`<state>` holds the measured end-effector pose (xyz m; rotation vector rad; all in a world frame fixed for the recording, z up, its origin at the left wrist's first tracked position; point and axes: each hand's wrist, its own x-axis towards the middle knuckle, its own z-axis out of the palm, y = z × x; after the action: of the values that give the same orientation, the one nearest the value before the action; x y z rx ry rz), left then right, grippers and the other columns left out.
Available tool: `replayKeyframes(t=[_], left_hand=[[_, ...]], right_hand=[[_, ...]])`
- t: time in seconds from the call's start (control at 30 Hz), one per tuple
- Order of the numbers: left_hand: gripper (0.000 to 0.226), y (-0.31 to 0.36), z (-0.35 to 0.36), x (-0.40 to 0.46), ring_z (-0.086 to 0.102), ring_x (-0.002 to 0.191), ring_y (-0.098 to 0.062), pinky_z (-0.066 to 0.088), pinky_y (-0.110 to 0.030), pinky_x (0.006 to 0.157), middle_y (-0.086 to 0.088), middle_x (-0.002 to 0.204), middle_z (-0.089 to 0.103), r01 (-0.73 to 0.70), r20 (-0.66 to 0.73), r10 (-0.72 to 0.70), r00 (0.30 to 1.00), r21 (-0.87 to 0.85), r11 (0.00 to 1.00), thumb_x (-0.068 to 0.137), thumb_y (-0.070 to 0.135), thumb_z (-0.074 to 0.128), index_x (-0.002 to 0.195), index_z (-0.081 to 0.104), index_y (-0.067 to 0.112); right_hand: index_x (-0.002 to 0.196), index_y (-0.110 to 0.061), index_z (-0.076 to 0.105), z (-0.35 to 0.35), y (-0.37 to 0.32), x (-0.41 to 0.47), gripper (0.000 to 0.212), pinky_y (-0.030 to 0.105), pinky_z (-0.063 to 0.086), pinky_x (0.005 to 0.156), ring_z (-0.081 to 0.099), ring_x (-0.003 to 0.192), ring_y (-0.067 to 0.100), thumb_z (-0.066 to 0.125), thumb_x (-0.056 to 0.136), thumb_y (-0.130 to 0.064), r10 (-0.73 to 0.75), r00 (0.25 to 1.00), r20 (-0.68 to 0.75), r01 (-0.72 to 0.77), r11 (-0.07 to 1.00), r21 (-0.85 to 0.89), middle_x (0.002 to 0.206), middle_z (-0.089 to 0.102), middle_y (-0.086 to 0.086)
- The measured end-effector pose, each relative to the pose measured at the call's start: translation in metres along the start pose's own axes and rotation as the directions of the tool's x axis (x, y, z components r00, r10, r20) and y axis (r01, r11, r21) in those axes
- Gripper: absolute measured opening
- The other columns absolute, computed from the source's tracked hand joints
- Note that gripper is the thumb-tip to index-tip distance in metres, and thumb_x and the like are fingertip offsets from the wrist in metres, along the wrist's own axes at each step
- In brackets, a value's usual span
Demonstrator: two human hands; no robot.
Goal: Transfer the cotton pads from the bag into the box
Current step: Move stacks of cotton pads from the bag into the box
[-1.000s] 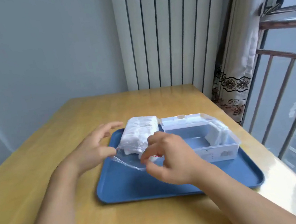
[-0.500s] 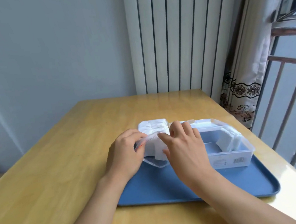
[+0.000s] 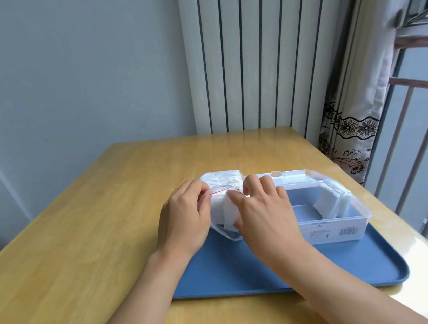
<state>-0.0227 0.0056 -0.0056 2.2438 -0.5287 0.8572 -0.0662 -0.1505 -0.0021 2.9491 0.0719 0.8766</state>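
Both hands pinching bag [image 3: 220, 188] mouth, pads seemingly hidden

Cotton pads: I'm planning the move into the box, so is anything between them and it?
Only the clear bag around the cotton pads, gripped at its mouth by both hands; the box beside it stands open.

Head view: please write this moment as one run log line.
left hand and right hand: pinch bag mouth | box: open, some pads

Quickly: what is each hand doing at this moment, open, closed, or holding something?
Left hand: closed, pinching the left edge of the bag of cotton pads.
Right hand: closed, pinching the bag's opening at its right.
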Motion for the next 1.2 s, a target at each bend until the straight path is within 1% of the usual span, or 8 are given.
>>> replayKeyframes(t=[0.2,0.33,0.53,0.8,0.93,1.03,1.1,1.2], left_hand=[[0.012,-0.001,0.002,-0.001,0.052,0.072,-0.02,0.051,-0.04,0.062,0.01,0.078,0.056,-0.018,0.017,0.018,1.0,-0.005,1.0,0.09,0.018,0.061,0.08,0.056,0.022],[0.017,-0.002,0.002,-0.001,0.052,0.088,-0.013,0.049,-0.03,0.07,0.016,0.09,0.052,-0.053,0.112,0.058,0.992,-0.048,0.997,0.074,0.035,0.062,0.089,0.059,0.026],[0.019,-0.009,0.007,-0.002,0.05,0.091,-0.014,0.049,-0.032,0.073,0.018,0.094,0.048,-0.068,0.137,0.069,0.988,-0.011,0.998,0.077,0.02,0.068,0.092,0.058,0.027],[0.019,-0.01,0.009,-0.001,0.052,0.094,-0.016,0.051,-0.038,0.075,0.015,0.096,0.052,-0.004,0.136,0.003,0.991,0.004,1.0,0.08,0.02,0.072,0.09,0.057,0.027],[0.02,-0.009,0.005,-0.001,0.051,0.09,-0.017,0.05,-0.038,0.071,0.014,0.095,0.051,0.019,0.16,-0.014,0.987,-0.026,0.999,0.076,0.022,0.067,0.092,0.056,0.026],[0.03,-0.005,0.0,0.0,0.052,0.095,-0.017,0.049,-0.033,0.076,0.015,0.099,0.049,0.029,0.211,-0.019,0.977,-0.045,0.999,0.068,0.031,0.054,0.098,0.055,0.028],[0.043,-0.003,-0.007,0.0,0.052,0.104,-0.016,0.048,-0.032,0.088,0.013,0.108,0.051,-0.005,0.226,0.029,0.974,-0.103,0.995,0.064,0.039,0.054,0.106,0.056,0.028],[0.053,0.018,-0.022,0.005,0.053,0.121,-0.013,0.041,-0.022,0.1,0.005,0.123,0.057,0.023,0.143,0.034,0.989,-0.38,0.925,0.068,0.039,0.061,0.118,0.06,0.022]], right_hand=[[0.09,-0.024,0.065,-0.001,0.002,0.003,0.05,0.032,0.036,0.067,0.048,0.089,0.026,0.089,0.047,-0.017,0.001,1.0,0.002,-0.001,0.999,0.054,0.1,0.053,0.0],[0.095,-0.023,0.066,0.001,0.005,0.002,0.048,0.033,0.042,0.07,0.05,0.093,0.026,0.088,0.052,-0.018,-0.001,1.0,0.002,0.001,0.998,0.069,0.103,0.054,0.001],[0.099,-0.021,0.066,0.001,0.005,0.002,0.04,0.034,0.037,0.072,0.048,0.099,0.027,0.081,0.061,-0.018,-0.025,1.0,0.004,0.024,0.998,0.056,0.109,0.052,0.002],[0.077,-0.025,0.066,-0.01,0.011,-0.005,0.028,0.035,0.044,0.075,0.049,0.098,0.025,0.08,0.06,-0.008,-0.091,0.996,-0.024,0.094,0.936,0.341,0.103,0.055,-0.004],[0.076,-0.026,0.064,-0.038,0.023,-0.009,0.029,0.025,0.046,0.085,0.057,0.102,0.015,0.086,0.064,-0.012,-0.114,0.993,-0.008,0.084,0.68,0.728,0.105,0.065,-0.012],[0.085,-0.015,0.06,-0.049,0.033,-0.002,0.028,0.028,0.053,0.075,0.067,0.08,0.017,0.08,0.075,0.004,-0.061,0.997,0.057,-0.04,0.255,0.966,0.087,0.073,-0.003],[0.101,-0.013,0.058,-0.045,0.037,0.003,0.033,0.035,0.052,0.069,0.06,0.07,0.019,0.074,0.081,0.008,-0.001,0.996,0.087,-0.087,0.038,0.996,0.079,0.068,-0.001],[0.12,-0.026,0.058,-0.036,0.044,0.007,0.047,0.048,0.052,0.076,0.058,0.077,0.022,0.074,0.082,-0.004,0.078,0.992,0.104,-0.104,-0.001,0.995,0.082,0.061,-0.001]])
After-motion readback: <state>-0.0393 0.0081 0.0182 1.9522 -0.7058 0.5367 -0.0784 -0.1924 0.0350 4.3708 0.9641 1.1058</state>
